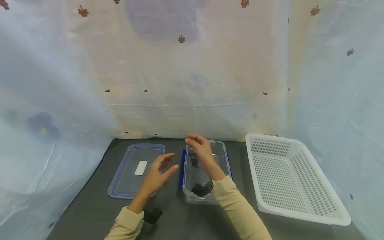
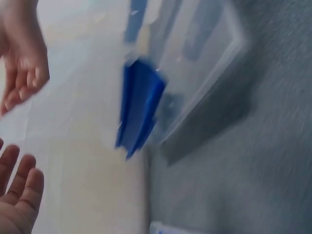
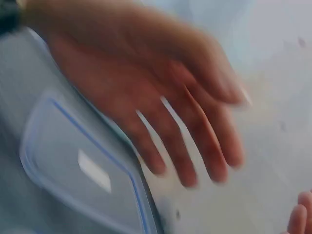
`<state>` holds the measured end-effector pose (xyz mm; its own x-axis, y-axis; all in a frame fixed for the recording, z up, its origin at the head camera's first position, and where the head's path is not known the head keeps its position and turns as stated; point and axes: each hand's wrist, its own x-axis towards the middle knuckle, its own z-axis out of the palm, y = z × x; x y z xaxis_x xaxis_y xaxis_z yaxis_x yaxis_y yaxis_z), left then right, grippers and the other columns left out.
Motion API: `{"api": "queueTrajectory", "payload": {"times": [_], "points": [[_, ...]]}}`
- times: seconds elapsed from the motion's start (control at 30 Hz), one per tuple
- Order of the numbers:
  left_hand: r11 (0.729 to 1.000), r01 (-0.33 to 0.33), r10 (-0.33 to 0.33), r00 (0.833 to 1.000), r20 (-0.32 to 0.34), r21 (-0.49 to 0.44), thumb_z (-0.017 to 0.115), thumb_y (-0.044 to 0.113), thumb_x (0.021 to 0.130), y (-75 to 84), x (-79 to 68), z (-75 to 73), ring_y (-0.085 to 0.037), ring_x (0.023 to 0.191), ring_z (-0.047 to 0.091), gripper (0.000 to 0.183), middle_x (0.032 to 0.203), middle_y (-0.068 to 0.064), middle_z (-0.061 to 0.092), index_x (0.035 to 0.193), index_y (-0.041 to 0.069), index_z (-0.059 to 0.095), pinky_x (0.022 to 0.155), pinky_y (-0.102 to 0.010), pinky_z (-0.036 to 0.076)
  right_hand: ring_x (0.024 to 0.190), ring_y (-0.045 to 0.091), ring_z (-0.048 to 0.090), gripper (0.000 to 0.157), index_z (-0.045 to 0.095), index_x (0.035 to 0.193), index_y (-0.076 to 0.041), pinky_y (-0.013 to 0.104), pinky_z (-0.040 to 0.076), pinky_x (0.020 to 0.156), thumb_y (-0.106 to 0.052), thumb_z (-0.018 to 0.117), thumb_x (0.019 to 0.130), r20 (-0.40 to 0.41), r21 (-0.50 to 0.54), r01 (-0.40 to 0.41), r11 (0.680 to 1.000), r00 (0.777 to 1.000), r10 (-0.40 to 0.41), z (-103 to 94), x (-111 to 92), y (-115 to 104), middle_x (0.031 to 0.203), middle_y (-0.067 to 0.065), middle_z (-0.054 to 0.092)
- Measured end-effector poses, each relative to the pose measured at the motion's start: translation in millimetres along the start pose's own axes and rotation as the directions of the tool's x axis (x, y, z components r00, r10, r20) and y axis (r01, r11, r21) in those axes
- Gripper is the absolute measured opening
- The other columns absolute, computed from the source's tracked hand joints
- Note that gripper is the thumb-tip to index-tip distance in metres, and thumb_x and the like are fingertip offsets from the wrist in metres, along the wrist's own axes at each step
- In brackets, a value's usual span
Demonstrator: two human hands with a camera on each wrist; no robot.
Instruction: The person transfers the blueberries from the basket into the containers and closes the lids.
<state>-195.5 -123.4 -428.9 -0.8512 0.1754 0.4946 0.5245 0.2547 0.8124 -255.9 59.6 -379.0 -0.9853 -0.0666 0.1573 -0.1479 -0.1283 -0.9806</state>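
A clear plastic box (image 1: 223, 166) stands on the dark table, its blue side latches (image 1: 181, 170) hanging down. Inside it, small dark items (image 1: 194, 160) lie partly behind my right hand; their kind is unclear. My right hand (image 1: 202, 151) hovers over the box, and its fingers (image 3: 168, 141) look spread and hold nothing in the right wrist view. Between the box and a clear lid with a blue seal (image 1: 120, 183), my left hand (image 1: 156, 175) is raised, thumb and fingers apart, holding nothing. In the left wrist view, a latch (image 2: 141, 107) shows beyond both hands.
A white perforated basket (image 1: 283, 180) stands on the right of the table. On the lid is a white rectangle (image 1: 141, 168). Patterned sheeting (image 1: 192, 83) rises behind the table and along both sides. Each wrist carries a black device (image 1: 152, 216).
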Motion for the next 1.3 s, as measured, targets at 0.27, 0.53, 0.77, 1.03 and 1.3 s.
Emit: {"api": "queueTrajectory", "payload": {"times": [0.27,0.53,0.77,1.03,1.3], "points": [[0.981,0.119,-0.122,0.993,-0.009,-0.156,0.063,0.007,0.095,-14.6,0.9,-56.1,-0.031,0.112,0.054,0.037,0.127,-0.023,0.055,0.128,-0.006,0.054,0.088,-0.023,0.049,0.082,0.010,0.060,0.027,0.062,0.113,0.009,0.025,0.047,0.072,-0.001,0.066,0.089,-0.028,0.121,0.067,0.990,0.998,-0.064,58.6,-35.4,15.1,0.098,0.010,0.067],[0.948,0.317,-0.317,0.948,0.020,0.005,0.061,0.026,0.097,-40.9,-12.0,-103.4,-0.031,0.122,0.049,0.047,0.137,-0.019,0.051,0.136,0.001,0.050,0.088,-0.019,0.045,0.087,0.012,0.060,0.027,0.064,0.112,0.001,0.022,0.049,0.076,-0.002,0.069,0.085,-0.041,0.097,-0.004,0.995,0.999,0.008,104.2,-56.2,65.5,0.104,0.012,0.065],[0.909,0.372,-0.365,0.928,-0.072,0.188,0.063,0.028,0.097,-70.0,-22.5,-130.5,-0.030,0.117,0.050,0.047,0.131,-0.021,0.055,0.133,-0.001,0.053,0.083,-0.024,0.046,0.097,0.023,0.062,0.030,0.066,0.109,0.000,0.031,0.052,0.079,-0.002,0.072,0.079,-0.160,-0.011,-0.079,0.997,0.984,0.076,115.6,-51.2,106.8,0.106,0.009,0.066],[0.837,0.529,-0.525,0.848,-0.069,0.143,0.059,0.022,0.099,-89.3,-24.3,-148.6,-0.043,0.131,0.035,0.057,0.142,-0.032,0.038,0.140,-0.010,0.038,0.102,-0.050,0.036,0.105,0.030,0.055,0.042,0.062,0.118,0.002,0.042,0.049,0.088,-0.002,0.072,0.077,-0.185,-0.113,-0.181,0.977,0.970,0.158,109.4,-39.3,125.9,0.121,0.016,0.060],[0.742,0.652,-0.661,0.750,0.014,0.157,0.055,0.026,0.100,-99.0,-31.2,-161.4,-0.050,0.133,0.026,0.067,0.146,-0.037,0.024,0.145,-0.013,0.024,0.106,-0.060,0.027,0.105,0.030,0.058,0.048,0.055,0.125,0.005,0.040,0.051,0.086,0.002,0.070,0.079,-0.112,-0.146,-0.213,0.966,0.974,0.197,107.3,-38.8,131.6,0.117,0.020,0.059]]}}
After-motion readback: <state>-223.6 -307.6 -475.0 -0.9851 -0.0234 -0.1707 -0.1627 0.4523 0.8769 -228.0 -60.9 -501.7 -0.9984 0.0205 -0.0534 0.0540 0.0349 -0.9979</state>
